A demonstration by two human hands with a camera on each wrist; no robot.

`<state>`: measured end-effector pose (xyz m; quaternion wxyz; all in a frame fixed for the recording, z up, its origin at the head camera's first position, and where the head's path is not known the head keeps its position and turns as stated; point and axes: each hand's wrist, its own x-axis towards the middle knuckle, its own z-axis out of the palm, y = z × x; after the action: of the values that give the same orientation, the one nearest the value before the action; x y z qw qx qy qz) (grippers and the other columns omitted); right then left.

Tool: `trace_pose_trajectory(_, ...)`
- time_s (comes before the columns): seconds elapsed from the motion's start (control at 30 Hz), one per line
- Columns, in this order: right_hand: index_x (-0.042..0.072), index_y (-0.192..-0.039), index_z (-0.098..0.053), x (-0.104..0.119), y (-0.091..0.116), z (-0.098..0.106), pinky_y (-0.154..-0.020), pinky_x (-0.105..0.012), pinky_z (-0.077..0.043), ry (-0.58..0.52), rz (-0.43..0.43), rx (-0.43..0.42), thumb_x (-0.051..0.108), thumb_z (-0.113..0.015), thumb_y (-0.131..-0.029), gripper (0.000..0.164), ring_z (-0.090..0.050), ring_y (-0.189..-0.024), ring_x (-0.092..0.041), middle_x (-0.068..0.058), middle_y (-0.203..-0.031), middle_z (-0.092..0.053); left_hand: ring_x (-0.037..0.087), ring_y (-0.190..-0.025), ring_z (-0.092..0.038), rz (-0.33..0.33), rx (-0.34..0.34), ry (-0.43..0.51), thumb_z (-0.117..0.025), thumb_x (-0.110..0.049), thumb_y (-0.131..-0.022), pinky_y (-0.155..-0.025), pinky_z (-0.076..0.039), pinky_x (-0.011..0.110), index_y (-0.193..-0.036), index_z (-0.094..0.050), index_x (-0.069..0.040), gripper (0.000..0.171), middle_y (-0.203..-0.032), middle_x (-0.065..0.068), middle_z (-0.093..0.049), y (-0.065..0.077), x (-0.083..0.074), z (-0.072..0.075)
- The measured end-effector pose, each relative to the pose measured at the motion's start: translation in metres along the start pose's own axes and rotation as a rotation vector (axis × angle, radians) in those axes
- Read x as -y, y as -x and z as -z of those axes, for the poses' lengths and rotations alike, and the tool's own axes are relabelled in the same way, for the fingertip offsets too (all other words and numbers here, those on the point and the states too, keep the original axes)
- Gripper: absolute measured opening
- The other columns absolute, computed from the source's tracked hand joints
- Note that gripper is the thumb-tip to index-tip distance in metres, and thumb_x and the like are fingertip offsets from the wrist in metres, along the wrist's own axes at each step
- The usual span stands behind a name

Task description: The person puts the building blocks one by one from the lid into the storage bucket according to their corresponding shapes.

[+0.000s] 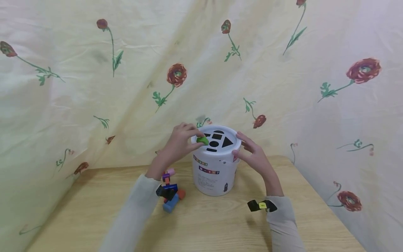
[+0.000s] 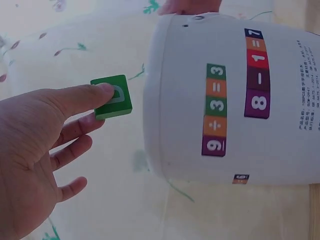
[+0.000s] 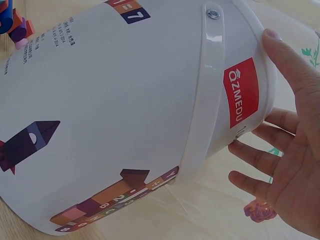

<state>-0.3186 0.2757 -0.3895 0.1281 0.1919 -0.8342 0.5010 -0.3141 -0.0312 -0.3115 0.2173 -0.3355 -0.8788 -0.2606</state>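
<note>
A green block [image 2: 114, 95] with a pale letter D is pinched between the thumb and fingers of my left hand [image 1: 182, 138]. In the left wrist view the block is just off the rim of a white bucket [image 1: 214, 175]. The bucket stands upright, and its lid has dark cut-outs: a triangle, a circle, a square and other shapes. Around the bucket's right rim lies my right hand [image 1: 256, 157], its thumb and fingers spread and touching the edge. The right wrist view shows that thumb on the rim and the fingers against the side beneath a red label [image 3: 241, 92].
Several coloured blocks [image 1: 171, 203], blue, red, purple and pink, lie in a loose group left of the bucket, partly behind the left wrist. Everything stands on a wooden table [image 1: 220, 224]. A flower-patterned cloth [image 1: 132, 87] hangs close behind the bucket.
</note>
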Motion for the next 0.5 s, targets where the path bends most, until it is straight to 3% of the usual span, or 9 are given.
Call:
trace_pose_trajectory(0.3, 0.022, -0.157, -0.040, 0.000, 0.000, 0.000, -0.120, -0.059, -0.030, -0.007, 0.004, 0.003, 0.031, -0.073, -0.095, 0.072, -0.042, -0.147, -0.037, 0.001, -0.168, -0.031, 0.023, -0.115, -0.050, 0.002, 0.116, -0.136, -0.078, -0.030, -0.091, -0.111, -0.036, 0.049, -0.116, -0.077, -0.020, 0.027, -0.116, 0.002, -0.067, -0.012, -0.013, -0.011)
trace_pose_trajectory(0.5, 0.023, -0.157, -0.039, -0.001, 0.000, 0.000, -0.120, -0.059, -0.029, -0.011, -0.005, 0.004, 0.032, -0.073, -0.095, 0.072, -0.040, -0.148, -0.036, 0.002, -0.168, -0.030, 0.023, -0.112, -0.049, -0.019, 0.139, -0.175, -0.078, -0.029, -0.091, -0.109, -0.036, 0.048, -0.118, -0.077, -0.020, 0.029, -0.117, 0.003, -0.066, -0.015, -0.018, -0.016)
